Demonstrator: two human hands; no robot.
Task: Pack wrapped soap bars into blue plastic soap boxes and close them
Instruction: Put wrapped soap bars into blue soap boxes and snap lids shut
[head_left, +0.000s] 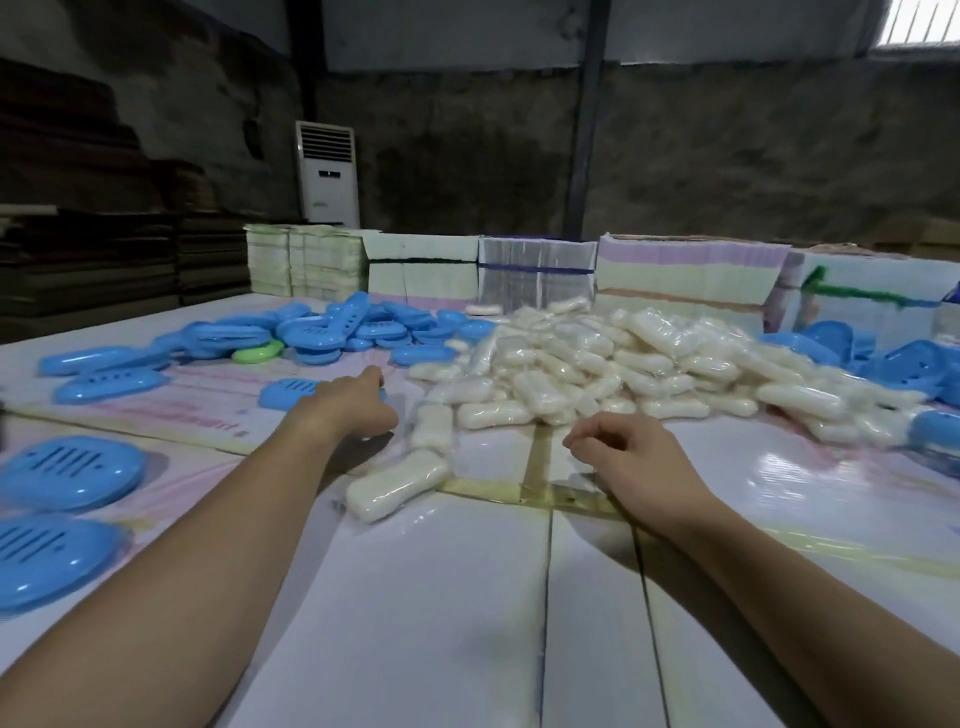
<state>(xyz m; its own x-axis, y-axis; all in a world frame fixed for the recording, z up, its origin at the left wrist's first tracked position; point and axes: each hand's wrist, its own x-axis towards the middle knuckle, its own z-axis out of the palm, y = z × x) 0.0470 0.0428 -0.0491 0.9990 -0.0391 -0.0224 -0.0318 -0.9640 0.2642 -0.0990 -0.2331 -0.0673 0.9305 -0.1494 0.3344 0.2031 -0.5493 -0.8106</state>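
While left hand (353, 402) reaches one blue box (291, 391), grip unclear, right hand (621, 457) fingers loosely curled, empty.

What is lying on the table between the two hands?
In the head view, wrapped soap bars lie in a row between the left hand and the right hand.

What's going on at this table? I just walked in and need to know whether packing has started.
A person is packing soap. The left hand reaches forward onto a blue soap box lying beside the pile of wrapped soap bars; whether it grips it is hidden. The right hand hangs loosely curled, holding nothing, near the pile. Two closed blue boxes lie at the near left, and more blue box parts are heaped farther back.
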